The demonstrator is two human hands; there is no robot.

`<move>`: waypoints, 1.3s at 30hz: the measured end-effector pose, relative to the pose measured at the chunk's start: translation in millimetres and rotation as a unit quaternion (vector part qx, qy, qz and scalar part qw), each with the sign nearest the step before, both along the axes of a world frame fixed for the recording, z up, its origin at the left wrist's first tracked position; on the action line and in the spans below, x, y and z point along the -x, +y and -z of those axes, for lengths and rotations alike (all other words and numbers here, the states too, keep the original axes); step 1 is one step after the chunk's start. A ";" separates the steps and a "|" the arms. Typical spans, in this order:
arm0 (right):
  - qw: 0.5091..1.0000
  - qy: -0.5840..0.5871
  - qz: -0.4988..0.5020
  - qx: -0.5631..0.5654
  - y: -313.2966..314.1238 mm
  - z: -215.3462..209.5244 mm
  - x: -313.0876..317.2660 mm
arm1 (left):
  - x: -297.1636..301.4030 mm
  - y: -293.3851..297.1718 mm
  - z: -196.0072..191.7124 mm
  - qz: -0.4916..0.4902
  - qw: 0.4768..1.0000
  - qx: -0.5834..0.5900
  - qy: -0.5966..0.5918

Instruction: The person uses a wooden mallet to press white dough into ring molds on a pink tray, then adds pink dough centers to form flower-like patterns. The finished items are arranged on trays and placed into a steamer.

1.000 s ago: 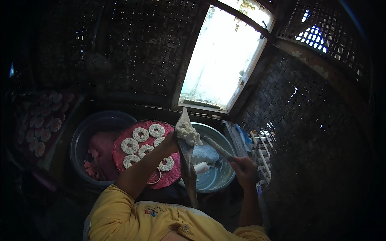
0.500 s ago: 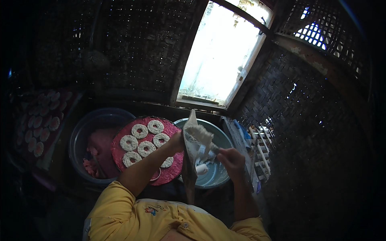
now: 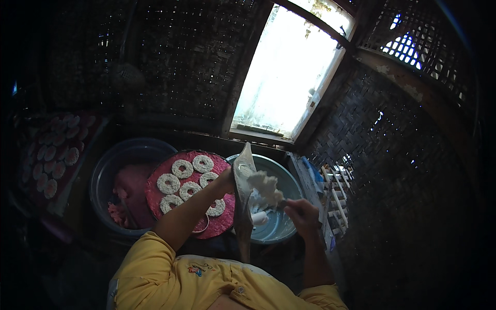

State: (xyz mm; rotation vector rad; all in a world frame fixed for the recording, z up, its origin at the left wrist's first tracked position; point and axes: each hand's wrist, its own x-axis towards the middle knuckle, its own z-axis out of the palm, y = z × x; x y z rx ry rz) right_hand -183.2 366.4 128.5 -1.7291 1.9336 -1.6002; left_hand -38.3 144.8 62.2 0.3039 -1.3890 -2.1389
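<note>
In a dim room with woven walls [image 3: 175,67], a person in a yellow shirt [image 3: 160,284] holds a pale, cone-shaped bag [image 3: 242,206] upright in the left hand [image 3: 226,182], above the near edge of a blue-green basin [image 3: 281,235]. We see that hand closed against the bag's side, though its fingertips are lost behind the material. The right hand [image 3: 304,214] is curled tightly around a tool [image 3: 282,203], of which we make out only a short stretch; the rest is buried under a thick lump of whitish dough [image 3: 266,187] beside the bag's mouth. Whether the lump touches the bag, we cannot tell.

Below, a white cylinder [image 3: 260,218] lies in the basin, one end concealed by the bag. To the left, seven white rings [image 3: 168,183] show on a round pink tray [image 3: 225,230]; the forearm cuts across its lower side, covering part of the rings nearest it, and a thin hoop [image 3: 208,223] at the tray's near edge is only partly visible. Beside it, a dark tub [image 3: 98,204] holds pink dough [image 3: 135,185], its far side deep in shadow. Farther left, pale rounds [image 3: 50,187] blur into the gloom, too dim for us to count. The bright window [image 3: 287,77] is washed out.
</note>
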 end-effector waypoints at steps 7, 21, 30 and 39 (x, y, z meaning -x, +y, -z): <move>0.995 0.089 0.035 -0.018 -7.4 -0.6 15.0 | -16.1 -0.7 -18.3 0.145 0.972 -0.156 0.105; 0.960 -0.206 -0.129 -0.143 -22.0 60.0 -15.3 | -81.9 -1.7 -64.2 -0.026 0.897 0.075 0.434; 0.517 -0.701 -0.477 -0.121 -20.0 -0.5 -106.4 | -136.4 17.3 -58.4 -0.142 0.895 0.345 0.243; 0.870 -0.328 -0.362 -0.072 -37.2 -49.4 -109.1 | -182.7 46.3 -44.9 -0.147 0.820 0.542 -0.106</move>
